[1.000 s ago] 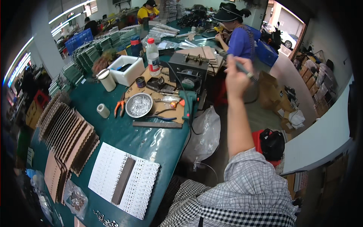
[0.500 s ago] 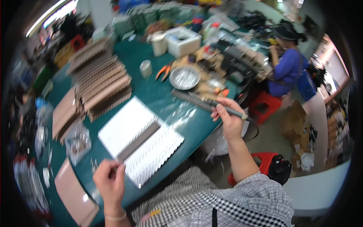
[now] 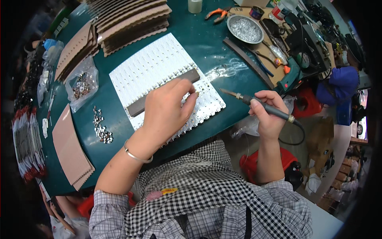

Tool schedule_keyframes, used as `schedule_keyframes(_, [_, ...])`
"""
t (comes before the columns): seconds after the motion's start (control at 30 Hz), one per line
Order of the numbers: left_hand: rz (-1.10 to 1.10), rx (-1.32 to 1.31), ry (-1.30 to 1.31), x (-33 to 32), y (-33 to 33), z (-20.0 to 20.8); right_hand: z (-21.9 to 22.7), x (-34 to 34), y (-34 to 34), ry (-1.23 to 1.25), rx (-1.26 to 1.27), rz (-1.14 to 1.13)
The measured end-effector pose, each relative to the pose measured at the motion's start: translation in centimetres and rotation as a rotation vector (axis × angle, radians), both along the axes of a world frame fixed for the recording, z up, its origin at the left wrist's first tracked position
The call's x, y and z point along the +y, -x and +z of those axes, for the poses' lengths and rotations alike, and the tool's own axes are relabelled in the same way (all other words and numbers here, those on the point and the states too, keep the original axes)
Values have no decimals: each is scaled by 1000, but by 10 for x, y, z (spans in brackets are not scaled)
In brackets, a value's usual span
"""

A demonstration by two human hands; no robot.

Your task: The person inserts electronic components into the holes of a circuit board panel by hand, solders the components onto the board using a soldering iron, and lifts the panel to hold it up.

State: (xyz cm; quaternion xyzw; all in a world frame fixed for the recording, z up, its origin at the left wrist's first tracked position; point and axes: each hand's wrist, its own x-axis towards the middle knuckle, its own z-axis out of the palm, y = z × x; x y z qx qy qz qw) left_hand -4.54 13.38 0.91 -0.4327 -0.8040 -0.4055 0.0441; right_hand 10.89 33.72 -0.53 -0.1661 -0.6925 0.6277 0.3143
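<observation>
My right hand (image 3: 271,113) is closed around the dark handle of a soldering iron (image 3: 274,110), whose bare tip points left toward a white panel of small circuit boards (image 3: 149,59). The tip is in the air beyond the panel's right edge. Across the panel lies a straight dark grey bar (image 3: 163,92). Over the bar and the panel's near half is my left hand (image 3: 171,103), its thumb and fingertips drawn together. What they pinch, if anything, is too small to make out. Part of the panel is hidden beneath this hand.
Small metal pieces (image 3: 102,126) lie loose left of the panel, beside a clear bag of parts (image 3: 82,85). Stacks of brownish boards (image 3: 131,24) stand behind. A metal bowl (image 3: 245,29), orange-handled pliers (image 3: 218,15) and a dark strip (image 3: 250,63) are at the far right.
My left hand has moved right, from beside the panel to above it. The soldering iron has come away from the dark strip, its tip now nearer the panel. The view has tilted down.
</observation>
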Motion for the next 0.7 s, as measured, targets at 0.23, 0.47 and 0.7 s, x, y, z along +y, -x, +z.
schedule_keyframes(0.23, [-76,-69,110,33,5,-20,-4,6,9,17,-93,-22])
schedule_keyframes(0.47, [-72,-273,145,37,8,-31,-11,13,18,32,-138,20])
schedule_keyframes(0.7, [-53,-286,170,39,7,-33,-16,15,23,-11,-173,13])
